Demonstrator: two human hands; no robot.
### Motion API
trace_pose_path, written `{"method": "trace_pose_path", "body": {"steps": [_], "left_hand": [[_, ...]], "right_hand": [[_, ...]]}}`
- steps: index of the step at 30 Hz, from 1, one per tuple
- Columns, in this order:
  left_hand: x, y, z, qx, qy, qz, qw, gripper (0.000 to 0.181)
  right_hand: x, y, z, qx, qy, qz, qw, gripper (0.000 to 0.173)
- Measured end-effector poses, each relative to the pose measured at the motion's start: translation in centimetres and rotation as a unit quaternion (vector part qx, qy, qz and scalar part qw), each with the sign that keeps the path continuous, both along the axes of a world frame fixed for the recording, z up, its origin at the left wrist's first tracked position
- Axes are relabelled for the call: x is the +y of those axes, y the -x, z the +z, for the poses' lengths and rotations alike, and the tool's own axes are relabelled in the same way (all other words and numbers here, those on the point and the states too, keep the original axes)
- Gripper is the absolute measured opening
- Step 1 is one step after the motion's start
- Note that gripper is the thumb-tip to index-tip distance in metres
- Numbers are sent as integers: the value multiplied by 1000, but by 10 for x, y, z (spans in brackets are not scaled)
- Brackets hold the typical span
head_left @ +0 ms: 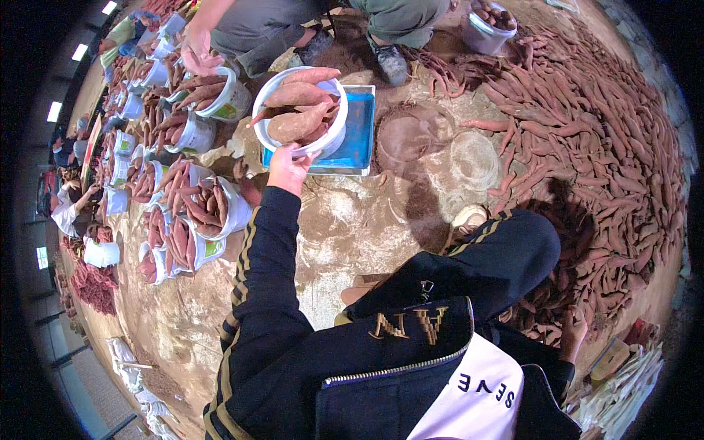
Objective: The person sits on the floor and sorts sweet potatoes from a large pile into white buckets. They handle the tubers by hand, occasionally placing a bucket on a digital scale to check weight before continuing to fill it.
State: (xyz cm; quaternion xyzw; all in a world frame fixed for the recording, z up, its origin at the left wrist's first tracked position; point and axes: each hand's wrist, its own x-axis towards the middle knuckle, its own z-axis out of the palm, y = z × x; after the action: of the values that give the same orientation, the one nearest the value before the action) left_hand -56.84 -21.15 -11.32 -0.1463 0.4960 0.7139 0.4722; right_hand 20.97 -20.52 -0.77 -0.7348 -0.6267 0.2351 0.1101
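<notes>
My left hand [290, 171] grips the near rim of a white plastic bucket [336, 135]. Several reddish sweet potatoes [297, 122] lie inside it. Beneath the bucket is a shallow blue tray [357, 129] with a pale rim; whether the bucket rests on it or hangs just above, I cannot tell. Far to the right, my right hand [573, 325] is low beside a large heap of sweet potatoes [594, 165]. Its fingers look curled, and what they may hold is not clear.
Filled white buckets [236, 203] crowd the left side. Another person's hand [199, 58] is over one at the upper left. A co-worker's shoe [391, 65] is beyond the tray. Another filled bucket [488, 30] stands at the top right, and plastic sheeting [627, 385] lies lower right.
</notes>
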Motion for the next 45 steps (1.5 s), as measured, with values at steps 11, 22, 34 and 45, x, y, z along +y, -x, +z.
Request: {"method": "trace_pose_path", "body": {"steps": [11,22,34,45], "left_hand": [[23,-6,-27,0,-11,15,1000,31],[-28,-49,-18,62,15,6,998,56],[-152,20,-197,397,607,-254,640,61],[-135,43,-210,306,606,-339,651,68]], "right_hand": [[-1,3,-6,31,36,-16,999,17],[15,12,-27,-9,21,80,997,19],[-27,-7,-18,-55,108,52,991,14],[-50,-34,-26,-67,125,-40,989,17]]}}
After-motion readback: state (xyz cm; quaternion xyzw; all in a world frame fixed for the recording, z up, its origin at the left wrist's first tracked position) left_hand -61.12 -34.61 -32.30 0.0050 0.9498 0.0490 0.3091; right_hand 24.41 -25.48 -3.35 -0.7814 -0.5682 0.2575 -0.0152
